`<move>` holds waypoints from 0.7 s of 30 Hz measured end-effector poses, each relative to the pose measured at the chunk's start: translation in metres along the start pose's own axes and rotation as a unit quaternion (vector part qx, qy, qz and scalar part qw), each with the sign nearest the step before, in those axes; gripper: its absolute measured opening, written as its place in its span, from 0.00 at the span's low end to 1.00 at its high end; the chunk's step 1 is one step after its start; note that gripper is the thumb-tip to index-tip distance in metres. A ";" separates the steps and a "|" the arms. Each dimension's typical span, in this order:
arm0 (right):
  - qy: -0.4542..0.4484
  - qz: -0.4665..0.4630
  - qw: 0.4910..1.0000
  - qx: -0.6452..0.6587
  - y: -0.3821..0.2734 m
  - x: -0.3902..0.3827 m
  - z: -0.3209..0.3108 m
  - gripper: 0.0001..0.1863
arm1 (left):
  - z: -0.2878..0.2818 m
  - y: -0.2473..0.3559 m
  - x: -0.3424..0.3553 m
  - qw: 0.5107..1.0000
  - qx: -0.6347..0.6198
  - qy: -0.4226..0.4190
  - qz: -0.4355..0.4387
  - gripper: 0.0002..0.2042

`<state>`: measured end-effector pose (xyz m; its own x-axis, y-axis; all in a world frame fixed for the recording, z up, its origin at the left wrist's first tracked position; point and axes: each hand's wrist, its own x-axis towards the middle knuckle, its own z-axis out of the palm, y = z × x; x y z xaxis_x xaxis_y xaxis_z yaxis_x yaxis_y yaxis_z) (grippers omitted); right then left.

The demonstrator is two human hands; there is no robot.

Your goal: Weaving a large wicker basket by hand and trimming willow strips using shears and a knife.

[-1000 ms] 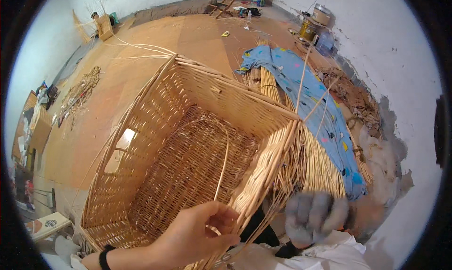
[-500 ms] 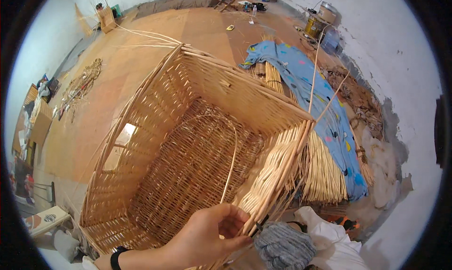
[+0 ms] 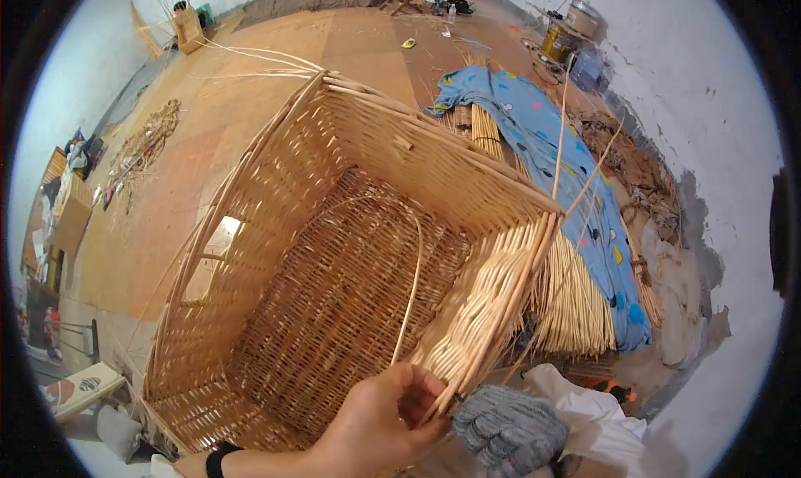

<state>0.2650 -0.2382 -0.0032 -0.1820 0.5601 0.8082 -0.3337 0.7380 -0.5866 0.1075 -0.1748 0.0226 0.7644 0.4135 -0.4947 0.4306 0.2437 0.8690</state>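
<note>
A large, square-sided wicker basket (image 3: pixel 350 269) of pale woven rods fills the middle, tilted so that its inside shows. A rectangular opening breaks its left wall. My left hand (image 3: pixel 375 415), bare with a black wristband, is closed on the near right part of the rim, thumb outside and fingers inside. One loose willow rod (image 3: pixel 410 299) arcs across the inside and meets this hand. Just right of the rim is my right hand (image 3: pixel 511 432) in a grey knitted glove, fingers curled; what they hold, if anything, is hidden. Two rod ends stick up from the right corner.
On the right lies a bundle of willow rods (image 3: pixel 576 311), partly under a blue patterned cloth (image 3: pixel 542 144). White cloth (image 3: pixel 584 415) lies near my right hand. A cardboard box (image 3: pixel 73 215) stands left; a bucket (image 3: pixel 581 17) stands by the far right wall.
My gloved right hand has shifted slightly right, and its curled fingers now show more. The left hand keeps its hold on the rim. The basket has barely moved.
</note>
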 end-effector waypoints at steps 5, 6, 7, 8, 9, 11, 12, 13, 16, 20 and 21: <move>-0.017 -0.026 0.999 0.020 0.008 -0.004 -0.011 0.21 | -0.011 0.012 -0.015 0.990 0.128 0.056 0.019 0.13; 0.023 -0.041 0.999 -0.006 -0.003 -0.004 -0.015 0.19 | -0.014 0.016 -0.020 0.999 0.018 0.046 0.021 0.14; 0.073 -0.059 0.994 -0.055 -0.016 -0.006 -0.020 0.17 | -0.017 0.018 -0.024 0.995 -0.093 0.036 0.019 0.14; 0.117 -0.069 0.984 -0.116 -0.029 -0.009 -0.022 0.15 | -0.021 0.021 -0.029 0.995 -0.090 0.028 0.025 0.14; 0.158 -0.077 0.964 -0.200 -0.036 -0.010 -0.029 0.13 | -0.026 0.022 -0.035 0.999 0.028 -0.014 0.021 0.15; 0.116 -0.036 0.891 -0.438 -0.039 -0.006 -0.042 0.11 | -0.025 0.020 -0.045 0.983 0.169 -0.045 0.049 0.18; 0.045 -0.024 0.838 -0.543 -0.029 -0.001 -0.047 0.11 | -0.027 0.018 -0.048 0.984 0.168 -0.028 0.040 0.18; -0.034 -0.012 0.796 -0.604 -0.021 0.004 -0.050 0.12 | -0.029 0.016 -0.049 0.964 0.254 -0.022 0.074 0.19; -0.213 0.031 0.754 -0.620 -0.011 0.007 -0.047 0.16 | -0.036 -0.002 -0.053 0.929 0.334 -0.015 0.155 0.20; -0.305 0.099 0.749 -0.580 -0.003 0.014 -0.015 0.21 | -0.040 -0.018 -0.064 0.927 0.317 -0.023 0.198 0.22; -0.317 0.094 0.713 -0.619 0.004 0.015 -0.012 0.20 | -0.036 -0.017 -0.066 0.929 0.315 -0.017 0.195 0.22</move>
<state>0.2723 -0.2228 0.0059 -0.6280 0.6993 0.3414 0.7512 0.6593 0.0316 0.0326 -0.1745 0.0395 0.9314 0.3319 -0.1497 0.3047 -0.4856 0.8193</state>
